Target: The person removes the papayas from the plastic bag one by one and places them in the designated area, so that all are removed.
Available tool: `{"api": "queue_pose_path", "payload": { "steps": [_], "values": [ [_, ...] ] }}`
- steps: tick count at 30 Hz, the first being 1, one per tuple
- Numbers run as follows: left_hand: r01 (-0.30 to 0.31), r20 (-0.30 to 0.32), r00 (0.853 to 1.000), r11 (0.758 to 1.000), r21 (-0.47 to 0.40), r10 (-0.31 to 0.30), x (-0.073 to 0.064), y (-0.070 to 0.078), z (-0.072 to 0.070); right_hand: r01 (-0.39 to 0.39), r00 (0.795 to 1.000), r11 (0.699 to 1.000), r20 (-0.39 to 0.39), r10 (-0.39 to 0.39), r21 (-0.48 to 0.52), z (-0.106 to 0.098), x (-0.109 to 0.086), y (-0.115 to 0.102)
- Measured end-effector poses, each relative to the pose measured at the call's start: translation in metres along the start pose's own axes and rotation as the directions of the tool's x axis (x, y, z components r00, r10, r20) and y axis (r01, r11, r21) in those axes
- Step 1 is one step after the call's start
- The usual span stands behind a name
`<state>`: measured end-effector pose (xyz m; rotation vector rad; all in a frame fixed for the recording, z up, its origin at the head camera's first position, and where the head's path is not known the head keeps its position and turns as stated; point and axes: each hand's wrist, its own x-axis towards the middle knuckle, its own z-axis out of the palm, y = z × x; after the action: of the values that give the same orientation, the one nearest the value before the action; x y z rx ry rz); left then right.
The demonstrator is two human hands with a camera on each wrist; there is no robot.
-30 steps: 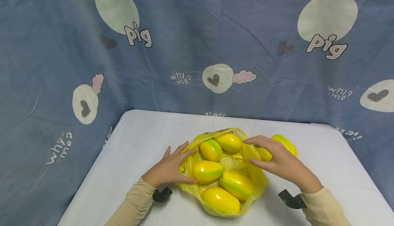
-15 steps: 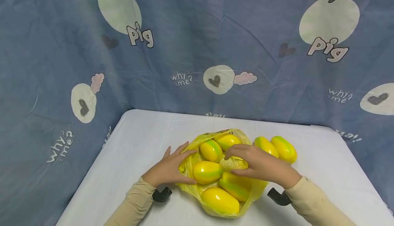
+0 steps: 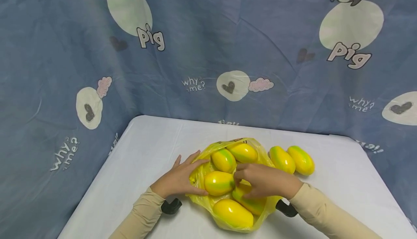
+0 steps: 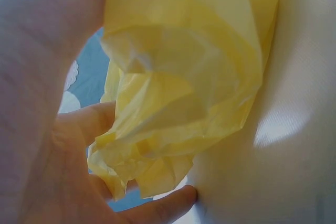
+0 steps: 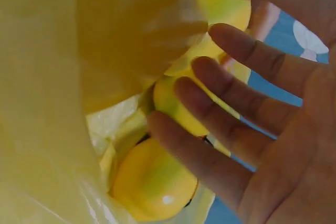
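A yellow plastic bag stands with its mouth turned up, holding several glossy yellow-green mangoes. My left hand rests on the bag's left rim, thumb and fingers spread apart. In the left wrist view, crumpled bag film lies between that hand's thumb and fingers. My right hand reaches into the bag, above the lower-right mango, which it partly hides. The right wrist view shows fairly straight, spread fingers in front of mangoes; contact cannot be told.
Two more mangoes, a nearer one and a farther one, lie on the white table just right of the bag. A blue printed curtain hangs behind and to the sides. Black wrist mounts sit under the forearms.
My right hand has moved left and down from beside the bag's right rim to over the mangoes inside. The two mangoes outside are now uncovered. My left hand stays in place.
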<state>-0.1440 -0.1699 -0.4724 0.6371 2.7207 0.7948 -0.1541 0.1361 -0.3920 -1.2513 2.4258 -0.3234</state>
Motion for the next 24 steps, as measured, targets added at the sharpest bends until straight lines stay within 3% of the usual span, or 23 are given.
{"api": "queue_pose_path", "payload": {
  "steps": [5, 10, 17, 24],
  "values": [
    [0.000, 0.005, 1.000, 1.000, -0.004, 0.000, -0.001, 0.001, 0.000, -0.119, 0.986, 0.992, 0.118, 0.114, 0.041, 0.005, -0.001, -0.001],
    [0.005, 0.005, 1.000, 1.000, -0.001, -0.005, -0.002, 0.002, -0.002, -0.154, 0.974, 0.986, 0.181, 0.140, 0.063, 0.008, -0.002, -0.002],
    [0.012, 0.009, 1.000, 1.000, -0.006, -0.012, -0.003, 0.004, -0.003, -0.153, 0.971, 0.984, 0.197, 0.133, 0.090, 0.010, -0.004, 0.005],
    [0.009, 0.006, 1.000, 1.000, -0.003, -0.009, -0.004, 0.006, -0.004, -0.245, 0.961, 0.959, 0.164, 0.221, 0.144, 0.004, -0.010, 0.014]
  ]
}}
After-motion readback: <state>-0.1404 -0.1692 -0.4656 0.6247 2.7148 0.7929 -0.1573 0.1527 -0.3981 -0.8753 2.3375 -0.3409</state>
